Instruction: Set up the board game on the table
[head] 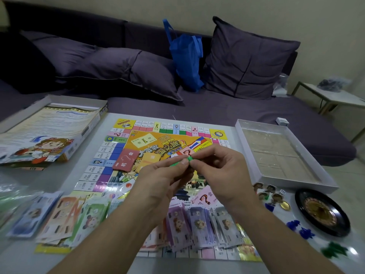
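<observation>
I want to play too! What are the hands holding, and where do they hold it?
A small green piece, pinched at its ends between the fingertips of the left hand and right hand, above the game board.

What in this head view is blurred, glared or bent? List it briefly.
Head view: wide-angle bend curves the sofa and table edges; paper money and green pieces at the lower corners smear; glare streaks the glossy board; the small green piece pinched by the left hand and right hand is soft.

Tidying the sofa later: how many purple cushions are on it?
3: one cushion at left, one overlapping it mid-sofa, one upright at right beside the blue bag.
</observation>
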{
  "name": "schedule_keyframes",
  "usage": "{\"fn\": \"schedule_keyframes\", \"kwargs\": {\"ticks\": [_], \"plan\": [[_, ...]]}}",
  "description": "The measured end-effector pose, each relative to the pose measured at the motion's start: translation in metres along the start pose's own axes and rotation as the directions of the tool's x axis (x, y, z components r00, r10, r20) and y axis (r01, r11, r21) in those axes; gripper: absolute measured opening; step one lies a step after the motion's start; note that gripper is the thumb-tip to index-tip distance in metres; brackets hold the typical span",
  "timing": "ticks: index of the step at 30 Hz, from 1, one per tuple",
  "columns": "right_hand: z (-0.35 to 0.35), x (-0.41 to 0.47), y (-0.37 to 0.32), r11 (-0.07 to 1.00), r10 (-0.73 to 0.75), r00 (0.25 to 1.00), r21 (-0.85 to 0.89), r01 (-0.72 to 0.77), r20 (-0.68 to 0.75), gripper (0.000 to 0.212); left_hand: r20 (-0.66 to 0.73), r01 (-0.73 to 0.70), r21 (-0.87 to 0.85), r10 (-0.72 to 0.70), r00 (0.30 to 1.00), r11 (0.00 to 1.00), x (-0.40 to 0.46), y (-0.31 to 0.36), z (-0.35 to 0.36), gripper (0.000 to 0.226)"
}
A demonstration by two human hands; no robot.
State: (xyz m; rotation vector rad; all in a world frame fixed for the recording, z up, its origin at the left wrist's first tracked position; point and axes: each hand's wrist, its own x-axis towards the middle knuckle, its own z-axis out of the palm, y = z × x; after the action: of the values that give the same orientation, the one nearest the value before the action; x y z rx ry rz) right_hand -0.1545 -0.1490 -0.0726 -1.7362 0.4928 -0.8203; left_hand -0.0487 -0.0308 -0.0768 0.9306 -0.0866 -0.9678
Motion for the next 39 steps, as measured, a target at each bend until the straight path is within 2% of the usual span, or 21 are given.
{"fn": "schedule_keyframes", "kwargs": {"ticks": [7, 14, 19, 21, 26, 31, 39], "plan": [[0.007, -0.003, 0.002, 0.998, -0.064, 0.997, -0.021, 0.063, -0.035, 0.016, -0.015, -0.016, -0.025, 0.016, 1.000, 1.000, -0.001, 0.001, -0.001, 0.038], [-0.002, -0.002, -0.005, 0.992, -0.066, 0.998, -0.105, 0.068, 0.016, 0.021, 0.035, -0.005, -0.024, 0.006, 0.999, 1.000, -0.001, 0.007, -0.002, 0.042], [-0.012, 0.001, -0.009, 0.999, -0.031, 0.998, 0.014, 0.032, -0.063, 0.017, 0.044, -0.015, -0.039, 0.017, 0.999, 0.999, -0.001, 0.006, 0.003, 0.035], [-0.016, 0.001, -0.009, 0.998, 0.003, 0.999, 0.056, -0.001, -0.041, 0.015, 0.034, -0.015, -0.025, 0.016, 0.999, 1.000, 0.000, 0.004, 0.002, 0.034], [-0.012, 0.003, -0.005, 0.997, 0.026, 1.000, 0.076, -0.025, -0.016, 0.027, 0.041, 0.003, -0.024, -0.002, 0.999, 1.000, -0.001, 0.005, 0.004, 0.030], [-0.010, 0.006, -0.003, 0.996, 0.015, 0.999, 0.094, -0.012, -0.033, 0.022, 0.044, 0.037, 0.001, -0.037, 0.998, 0.999, -0.003, 0.006, 0.005, 0.031], [-0.010, 0.005, 0.006, 0.974, 0.126, 0.992, 0.185, -0.128, 0.019, 0.017, 0.078, 0.067, -0.018, -0.065, 0.995, 0.998, -0.006, 0.007, 0.008, 0.035]]}}
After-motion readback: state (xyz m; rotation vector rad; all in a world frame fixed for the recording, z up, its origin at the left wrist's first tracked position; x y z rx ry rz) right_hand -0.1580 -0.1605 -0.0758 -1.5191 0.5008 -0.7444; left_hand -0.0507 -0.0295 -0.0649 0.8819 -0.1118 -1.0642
